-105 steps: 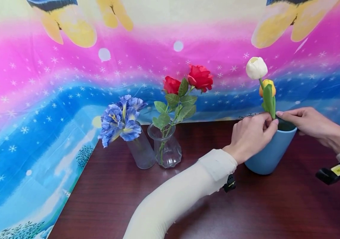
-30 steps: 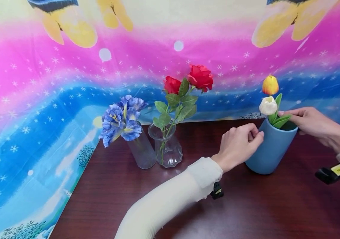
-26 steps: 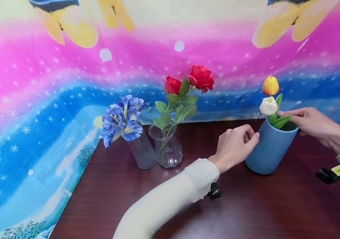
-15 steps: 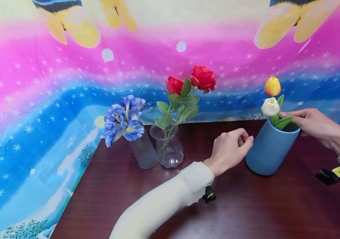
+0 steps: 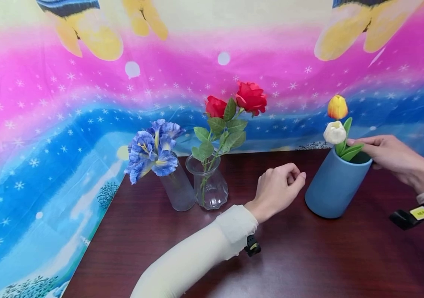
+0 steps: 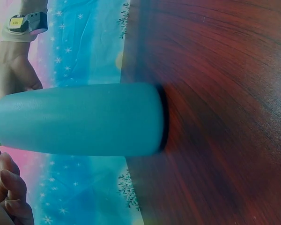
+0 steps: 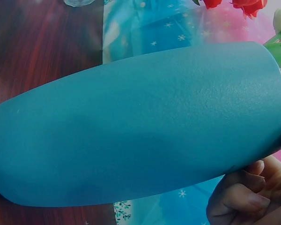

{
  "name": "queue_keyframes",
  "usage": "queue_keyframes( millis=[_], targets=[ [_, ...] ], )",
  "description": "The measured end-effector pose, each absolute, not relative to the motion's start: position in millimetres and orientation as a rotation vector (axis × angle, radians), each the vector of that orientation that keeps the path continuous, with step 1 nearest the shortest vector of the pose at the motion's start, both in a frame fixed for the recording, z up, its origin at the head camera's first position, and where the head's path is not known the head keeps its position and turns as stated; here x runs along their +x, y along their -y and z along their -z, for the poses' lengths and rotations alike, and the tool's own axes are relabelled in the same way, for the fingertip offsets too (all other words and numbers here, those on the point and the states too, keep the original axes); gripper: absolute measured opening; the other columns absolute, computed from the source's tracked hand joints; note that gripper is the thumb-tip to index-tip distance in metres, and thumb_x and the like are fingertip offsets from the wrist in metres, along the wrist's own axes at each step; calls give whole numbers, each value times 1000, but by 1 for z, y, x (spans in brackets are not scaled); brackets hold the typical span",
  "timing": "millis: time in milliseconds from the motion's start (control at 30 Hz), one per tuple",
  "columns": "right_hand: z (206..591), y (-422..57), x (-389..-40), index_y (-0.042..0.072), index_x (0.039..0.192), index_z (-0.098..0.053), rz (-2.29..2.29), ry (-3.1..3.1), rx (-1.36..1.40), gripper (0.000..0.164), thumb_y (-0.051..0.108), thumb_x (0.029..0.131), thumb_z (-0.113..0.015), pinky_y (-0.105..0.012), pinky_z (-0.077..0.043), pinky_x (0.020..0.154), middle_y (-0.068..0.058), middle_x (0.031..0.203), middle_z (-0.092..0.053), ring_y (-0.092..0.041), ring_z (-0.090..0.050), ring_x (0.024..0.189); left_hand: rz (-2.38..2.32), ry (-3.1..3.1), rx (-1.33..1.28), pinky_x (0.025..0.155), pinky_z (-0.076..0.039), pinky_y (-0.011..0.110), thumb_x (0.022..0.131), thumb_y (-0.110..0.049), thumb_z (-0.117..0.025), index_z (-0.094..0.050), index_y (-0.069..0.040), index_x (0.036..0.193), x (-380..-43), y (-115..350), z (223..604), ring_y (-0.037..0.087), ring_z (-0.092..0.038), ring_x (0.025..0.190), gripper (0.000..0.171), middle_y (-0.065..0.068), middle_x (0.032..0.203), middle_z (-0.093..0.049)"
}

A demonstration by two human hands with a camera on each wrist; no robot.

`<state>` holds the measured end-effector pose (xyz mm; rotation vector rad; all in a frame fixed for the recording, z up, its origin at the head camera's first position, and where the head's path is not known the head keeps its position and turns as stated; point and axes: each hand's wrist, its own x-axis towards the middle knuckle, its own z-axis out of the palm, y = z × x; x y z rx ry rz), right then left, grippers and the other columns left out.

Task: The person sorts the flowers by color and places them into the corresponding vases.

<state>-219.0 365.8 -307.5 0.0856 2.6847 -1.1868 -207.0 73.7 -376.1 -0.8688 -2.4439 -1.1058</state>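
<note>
My right hand [image 5: 392,155] grips the blue vase [image 5: 335,186] by the right side of its rim, thumb across the top and fingers curled on the outside in the right wrist view. Inside the vase stand a white tulip [image 5: 334,132] and a yellow-orange tulip [image 5: 337,107], their green leaves leaning on the rim. The white bloom sits lower, in front. To the left of the vase, my left hand [image 5: 277,188] hovers over the table with loosely curled fingers and nothing in them. In the left wrist view the vase [image 6: 84,121] stands close beyond its fingers.
A clear glass vase [image 5: 212,194] with red roses [image 5: 251,98] stands mid-table. Beside it is a frosted vase [image 5: 177,194] with blue irises [image 5: 152,151]. Behind the dark wooden table [image 5: 290,265] hangs a snowflake-patterned backdrop [image 5: 182,54].
Earlier my left hand was at the tulips over the vase mouth. It has let go and moved left and down; the tulips now sit in the vase. My right hand stays at the rim.
</note>
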Motion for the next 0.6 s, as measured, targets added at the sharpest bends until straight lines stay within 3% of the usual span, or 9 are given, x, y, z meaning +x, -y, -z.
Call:
queue_keyframes(
  millis=[67, 133, 233, 267, 333, 400, 467, 567, 600],
  targets=[
    [308, -365, -219, 49, 119, -57, 1164, -2694, 80, 21, 56, 102, -46, -29, -53, 75, 24, 113, -58, 18, -48, 87, 1112, 2446, -870, 54, -35, 10, 100, -32, -60, -65, -25, 86, -207, -72, 377, -9, -43, 54, 17, -17, 64, -55],
    [308, -365, -220, 34, 140, -50, 1137, -2702, 75, 44, 57, 103, -44, -29, -54, 76, 1, 135, -57, 21, -46, 87, 1124, 2450, -874, 54, -36, 10, 101, -32, -60, -65, -25, 86, -208, -70, 377, -9, -44, 54, 17, -16, 63, -55],
    [308, -366, -222, 15, 150, -42, 1128, -2704, 69, 63, 56, 103, -44, -29, -55, 76, -1, 133, -58, 22, -46, 86, 1133, 2459, -881, 53, -36, 10, 101, -32, -60, -66, -24, 86, -207, -67, 377, -8, -44, 54, 18, -16, 64, -55],
    [308, -366, -223, 7, 152, -39, 1134, -2703, 70, 69, 56, 103, -44, -28, -56, 76, 11, 124, -61, 22, -47, 86, 1132, 2460, -881, 53, -36, 11, 101, -32, -60, -66, -24, 86, -207, -66, 377, -8, -44, 54, 17, -16, 64, -55],
    [307, -366, -222, 1, 152, -38, 1141, -2715, 77, 74, 56, 103, -45, -28, -56, 76, 23, 114, -56, 21, -49, 86, 1127, 2463, -878, 53, -36, 11, 101, -32, -60, -65, -25, 86, -207, -64, 377, -7, -44, 54, 17, -16, 64, -55],
    [305, -364, -220, -2, 152, -37, 1136, -2733, 90, 78, 57, 103, -43, -29, -57, 75, 17, 107, -57, 17, -49, 84, 1121, 2466, -867, 53, -36, 11, 100, -32, -60, -65, -25, 85, -206, -62, 377, -7, -44, 54, 17, -16, 64, -55],
    [303, -363, -217, 1, 152, -41, 1128, -2766, 112, 77, 60, 102, -41, -29, -55, 72, 9, 102, -55, 10, -48, 81, 1114, 2471, -856, 53, -35, 11, 100, -33, -60, -65, -26, 84, -205, -60, 376, -7, -44, 54, 18, -16, 63, -54],
    [299, -363, -211, 30, 136, -59, 1173, -2806, 122, 49, 59, 103, -39, -30, -44, 62, 2, 81, -44, -9, -41, 69, 1103, 2476, -848, 53, -35, 11, 99, -34, -61, -64, -26, 82, -203, -58, 375, -8, -44, 54, 19, -17, 62, -54],
    [298, -364, -210, 40, 126, -61, 1198, -2816, 119, 37, 58, 103, -39, -31, -40, 60, 6, 75, -36, -15, -40, 67, 1099, 2477, -850, 53, -35, 11, 99, -34, -61, -64, -26, 82, -202, -58, 375, -8, -44, 54, 19, -17, 61, -54]
  ],
)
